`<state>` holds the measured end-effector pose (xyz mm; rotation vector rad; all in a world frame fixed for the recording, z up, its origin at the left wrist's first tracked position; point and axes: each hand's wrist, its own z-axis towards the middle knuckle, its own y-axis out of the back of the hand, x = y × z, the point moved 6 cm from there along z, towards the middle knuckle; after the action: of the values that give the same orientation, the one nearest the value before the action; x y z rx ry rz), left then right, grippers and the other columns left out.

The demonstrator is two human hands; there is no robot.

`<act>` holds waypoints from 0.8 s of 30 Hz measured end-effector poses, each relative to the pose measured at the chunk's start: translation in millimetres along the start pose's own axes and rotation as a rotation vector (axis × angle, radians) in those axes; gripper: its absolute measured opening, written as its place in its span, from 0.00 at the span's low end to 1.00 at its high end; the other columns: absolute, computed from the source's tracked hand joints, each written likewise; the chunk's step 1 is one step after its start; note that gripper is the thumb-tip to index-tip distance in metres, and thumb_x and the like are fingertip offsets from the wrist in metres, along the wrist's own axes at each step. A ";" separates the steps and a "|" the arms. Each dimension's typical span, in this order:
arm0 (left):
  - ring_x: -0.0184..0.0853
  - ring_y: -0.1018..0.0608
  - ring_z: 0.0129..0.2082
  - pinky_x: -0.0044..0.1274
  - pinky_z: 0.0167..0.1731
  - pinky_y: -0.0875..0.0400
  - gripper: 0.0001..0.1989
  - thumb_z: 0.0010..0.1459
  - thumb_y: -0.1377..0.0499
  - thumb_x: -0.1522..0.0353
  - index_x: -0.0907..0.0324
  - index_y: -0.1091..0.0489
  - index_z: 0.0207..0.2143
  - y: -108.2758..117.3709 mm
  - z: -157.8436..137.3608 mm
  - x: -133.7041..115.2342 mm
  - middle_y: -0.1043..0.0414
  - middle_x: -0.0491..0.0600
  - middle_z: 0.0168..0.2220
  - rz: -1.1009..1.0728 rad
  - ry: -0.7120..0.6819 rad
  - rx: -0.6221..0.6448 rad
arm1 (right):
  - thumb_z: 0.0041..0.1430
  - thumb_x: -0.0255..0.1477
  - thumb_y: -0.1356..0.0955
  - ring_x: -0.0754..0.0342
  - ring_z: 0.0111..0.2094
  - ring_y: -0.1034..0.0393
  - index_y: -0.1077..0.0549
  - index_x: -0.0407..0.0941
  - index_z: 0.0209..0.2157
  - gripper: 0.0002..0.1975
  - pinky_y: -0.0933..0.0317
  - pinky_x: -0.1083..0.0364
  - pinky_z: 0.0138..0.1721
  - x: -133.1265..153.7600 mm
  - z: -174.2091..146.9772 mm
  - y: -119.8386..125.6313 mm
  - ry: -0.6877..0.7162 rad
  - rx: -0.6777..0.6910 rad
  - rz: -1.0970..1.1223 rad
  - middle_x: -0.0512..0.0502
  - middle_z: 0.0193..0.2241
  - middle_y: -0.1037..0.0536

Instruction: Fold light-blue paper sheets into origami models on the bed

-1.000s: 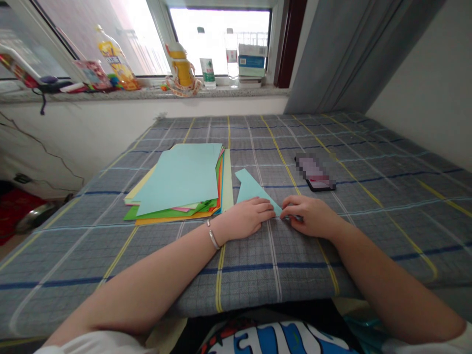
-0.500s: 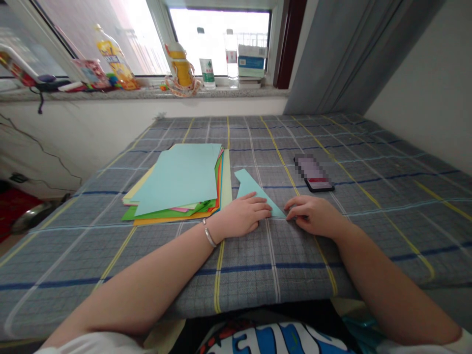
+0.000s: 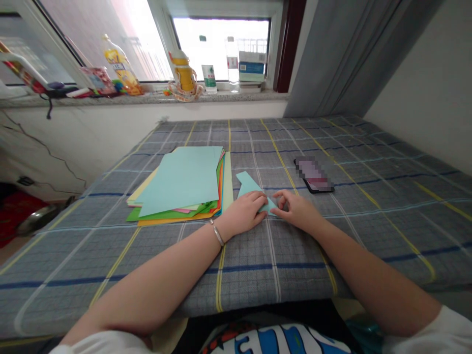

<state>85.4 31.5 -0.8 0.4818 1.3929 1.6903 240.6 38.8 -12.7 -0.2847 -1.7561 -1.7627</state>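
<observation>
A folded light-blue paper (image 3: 248,183) lies on the checked cloth in front of me, its narrow upper end pointing away and to the left. Resting over its middle, my left hand (image 3: 245,211) has bent fingers and thumb gripping the sheet and hides much of it. At the paper's right corner is my right hand (image 3: 295,209), thumb on the sheet and index finger curled close above. The two hands' fingertips are a short gap apart. Left of them sits a stack of coloured paper (image 3: 184,177) with a light-blue sheet on top.
A phone (image 3: 315,176) with a blurred screen lies to the right on the checked cloth (image 3: 368,216). Along the windowsill (image 3: 147,101) stand bottles, a tube (image 3: 209,78) and boxes (image 3: 251,66). A grey curtain (image 3: 332,59) hangs at the back right.
My right hand has moved left, closer to my left hand, and the paper's right corner is now nearer. My left fingers are more curled. The view has tilted slightly.
</observation>
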 end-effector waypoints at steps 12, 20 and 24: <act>0.57 0.45 0.66 0.47 0.63 0.52 0.37 0.60 0.44 0.55 0.70 0.46 0.64 -0.3 -10.5 29.6 0.48 0.71 0.65 0.206 0.615 0.011 | 0.53 0.34 0.28 0.55 0.30 0.31 0.31 0.45 0.53 0.25 0.43 0.56 0.30 1.1 3.8 -4.3 -0.015 0.038 -0.014 0.50 0.31 0.22; 0.36 0.23 0.42 0.33 0.45 0.26 0.44 0.52 0.37 0.67 0.56 0.58 0.66 12.6 -12.8 58.1 0.33 0.56 0.51 -0.620 0.597 -0.615 | 0.54 0.27 0.31 0.57 0.27 0.36 0.23 0.45 0.34 0.05 0.42 0.57 0.30 6.3 4.2 -0.8 0.160 -0.064 0.112 0.51 0.28 0.27; 0.31 0.22 0.35 0.25 0.36 0.25 0.38 0.53 0.36 0.65 0.55 0.49 0.63 14.2 -10.9 53.6 0.30 0.51 0.47 -0.891 0.489 -0.643 | 0.56 0.27 0.31 0.57 0.26 0.37 0.23 0.45 0.32 0.04 0.42 0.56 0.31 4.8 3.2 12.3 0.179 -0.261 0.055 0.50 0.29 0.29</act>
<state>42.6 68.3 -2.9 -0.8496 1.0244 1.3869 243.0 41.6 0.4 -0.2712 -1.3824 -1.9146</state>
